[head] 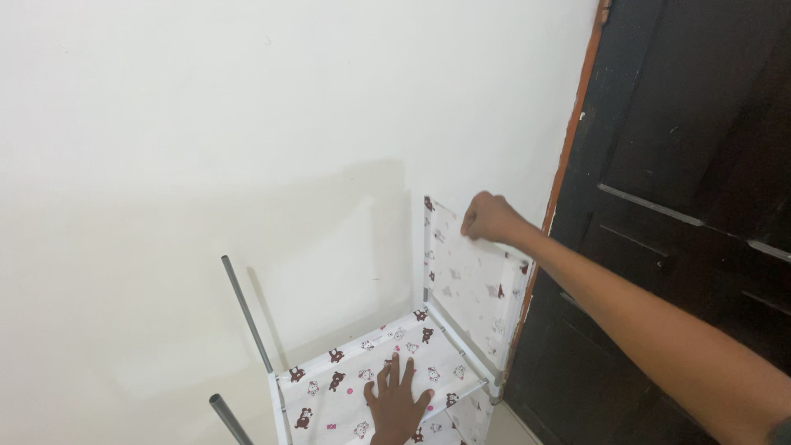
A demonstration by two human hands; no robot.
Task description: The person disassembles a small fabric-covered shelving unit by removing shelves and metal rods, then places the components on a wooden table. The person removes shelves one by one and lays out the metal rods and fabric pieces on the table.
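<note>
Against the white wall [206, 124], the right hand [488, 217] pinches the top edge of the upright fabric panel [474, 284] with closed fingers. Nearer, the left hand [397, 404] lies flat and open on the printed shelf [362, 367], right of two grey poles [245, 313].

**One hand flat, one hand pinched**

The left hand [396, 404] lies palm down with its fingers [394, 372] spread wide. The right arm stretches out long from the lower right, its right hand [487, 217] curled closed, knuckles up, fingertips pinched together.
</note>
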